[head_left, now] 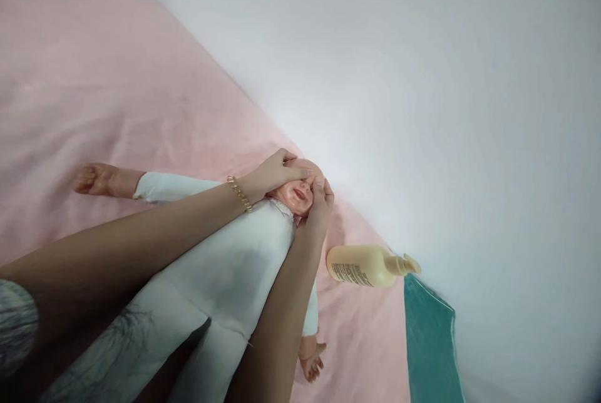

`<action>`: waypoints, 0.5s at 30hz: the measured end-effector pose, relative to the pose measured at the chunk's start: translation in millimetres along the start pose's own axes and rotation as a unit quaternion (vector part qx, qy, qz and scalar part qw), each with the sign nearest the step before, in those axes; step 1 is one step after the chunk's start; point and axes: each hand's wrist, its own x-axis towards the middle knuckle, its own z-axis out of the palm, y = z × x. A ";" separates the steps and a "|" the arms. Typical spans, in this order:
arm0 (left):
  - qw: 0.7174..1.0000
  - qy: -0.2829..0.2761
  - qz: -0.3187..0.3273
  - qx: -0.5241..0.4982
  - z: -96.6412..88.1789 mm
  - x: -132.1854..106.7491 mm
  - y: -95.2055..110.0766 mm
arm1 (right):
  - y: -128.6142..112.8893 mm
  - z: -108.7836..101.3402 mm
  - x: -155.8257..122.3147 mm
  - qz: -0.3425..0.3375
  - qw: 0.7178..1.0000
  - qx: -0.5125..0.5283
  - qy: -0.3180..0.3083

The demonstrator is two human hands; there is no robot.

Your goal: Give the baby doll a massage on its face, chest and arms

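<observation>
- On the pink sheet (141, 96) lies a doll (235, 265) in white clothes, face up, head near the white wall (422, 77).
- Left hand (275, 173) rests across the doll's forehead, fingers pressed together.
- Right hand (320, 206) touches its cheek, fingers together.
- Just beside, a cream pump bottle (366, 265) lies by a teal cloth (429, 340).
</observation>
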 end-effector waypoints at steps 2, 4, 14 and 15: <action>1.000 -0.002 0.009 -0.002 0.7 -1.1 0.8 | 1.8 -1.4 2.8 -0.008 1.000 -0.008 0.001; 1.000 -0.004 0.013 -0.012 1.6 -2.9 2.3 | 4.9 -2.6 6.4 -0.016 1.000 -0.001 0.001; 0.997 -0.016 0.015 -0.074 3.0 -7.8 5.7 | 13.4 -5.9 14.8 -0.040 0.997 0.067 0.001; 0.997 -0.018 0.017 -0.075 2.6 -7.8 5.1 | 14.5 -6.3 15.4 -0.043 0.996 0.078 -0.003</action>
